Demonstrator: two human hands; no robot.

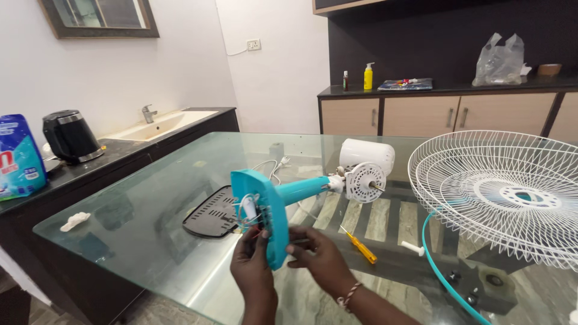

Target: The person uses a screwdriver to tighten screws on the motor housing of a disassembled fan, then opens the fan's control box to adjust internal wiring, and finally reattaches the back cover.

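The turquoise fan base [265,210] stands on its edge over the near part of the glass surface [150,222], its open underside with wiring turned to the left; its turquoise neck runs back and to the right to the white motor housing [366,157] lying on the glass; the left hand [251,260] is at the lower edge of the base, its grip clenched with fingertips at the wires; the right hand [318,254] has its grip grasping the base's right rim from the side; just left of the base lies a black vented cover plate [211,215]; just right of the right hand lies an orange-handled screwdriver [360,245]; further right rests a white wire fan guard [512,195], with a turquoise ring [442,274] below it; well apart on the dark counter at left stand a black kettle [71,136] and a blue pouch [18,157].
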